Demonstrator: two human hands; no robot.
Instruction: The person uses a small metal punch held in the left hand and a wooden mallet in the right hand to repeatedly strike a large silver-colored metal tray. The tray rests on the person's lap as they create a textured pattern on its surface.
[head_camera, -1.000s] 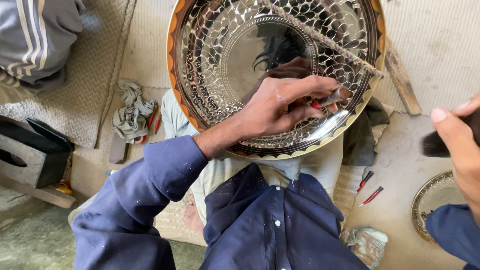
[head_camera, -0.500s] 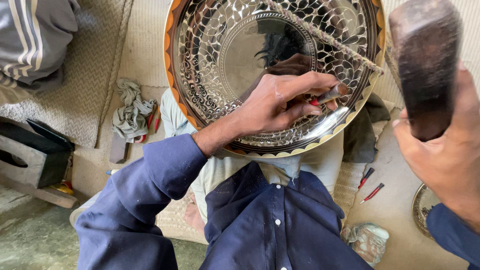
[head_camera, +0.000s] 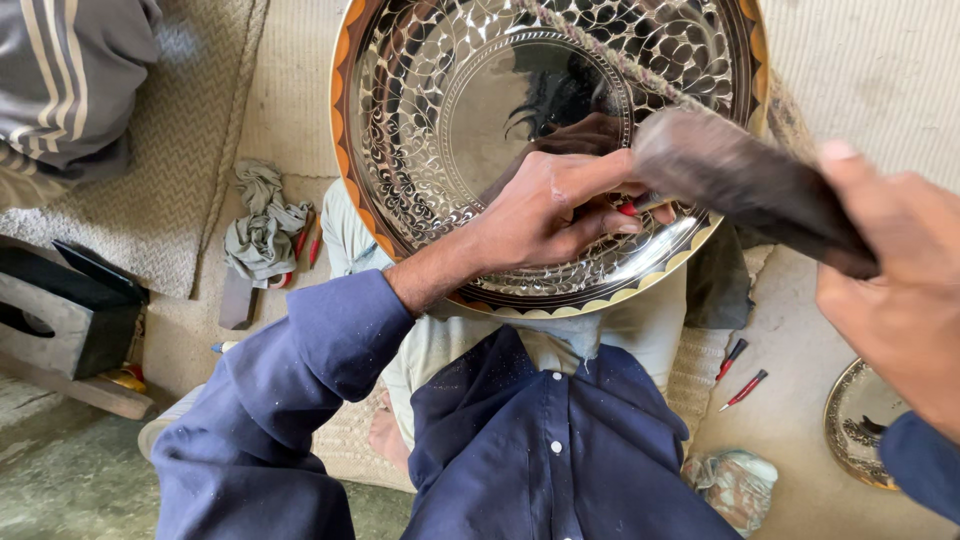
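While our left hand (head_camera: 545, 215) pinches a thin red-handled metal punch (head_camera: 640, 206) against the large round engraved silver tray (head_camera: 420, 150) propped on our lap, our right hand (head_camera: 895, 290) grips a dark, worn wooden mallet (head_camera: 735, 180) beside it.

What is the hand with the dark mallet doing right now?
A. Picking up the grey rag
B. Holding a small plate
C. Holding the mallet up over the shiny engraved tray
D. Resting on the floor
C: the right hand grips the dark mallet above the shiny tray, close to the small red-tipped tool that the left hand presses to the tray; the grey rag lies untouched on the mat.
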